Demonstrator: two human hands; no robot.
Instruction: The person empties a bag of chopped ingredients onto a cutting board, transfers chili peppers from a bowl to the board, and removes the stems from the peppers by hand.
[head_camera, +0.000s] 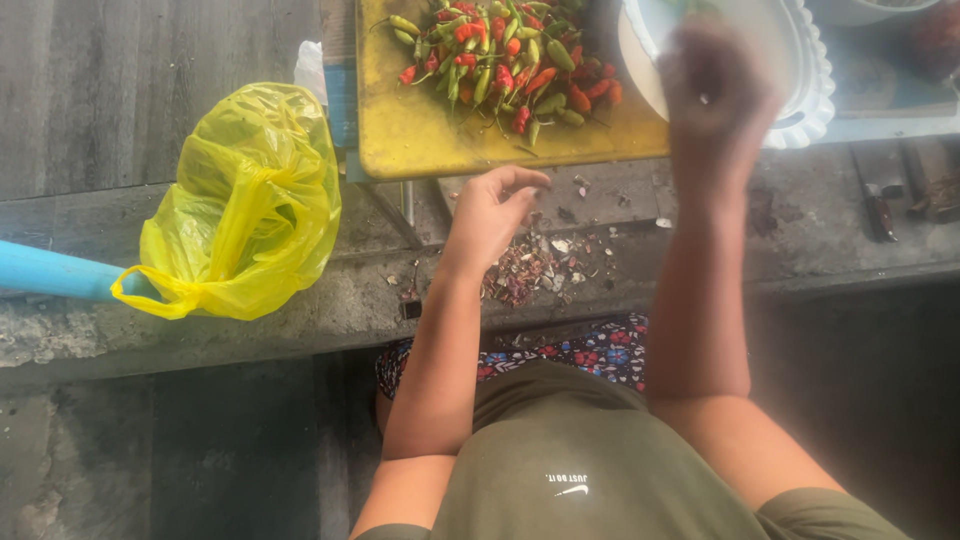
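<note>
Her right hand (715, 90) blurs over the white plate (805, 95), grip unreadable; the left hand (495, 205) hangs loosely curled, empty, above chilli scraps (525, 270) beside the yellow board's (420, 135) near edge.

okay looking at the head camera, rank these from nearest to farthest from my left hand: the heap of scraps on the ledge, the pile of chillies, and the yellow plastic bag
From the left hand:
1. Heap of scraps, on the ledge just below the fingers.
2. Pile of chillies, on the yellow board above the hand.
3. Yellow plastic bag, far off to the left on the ledge.
</note>
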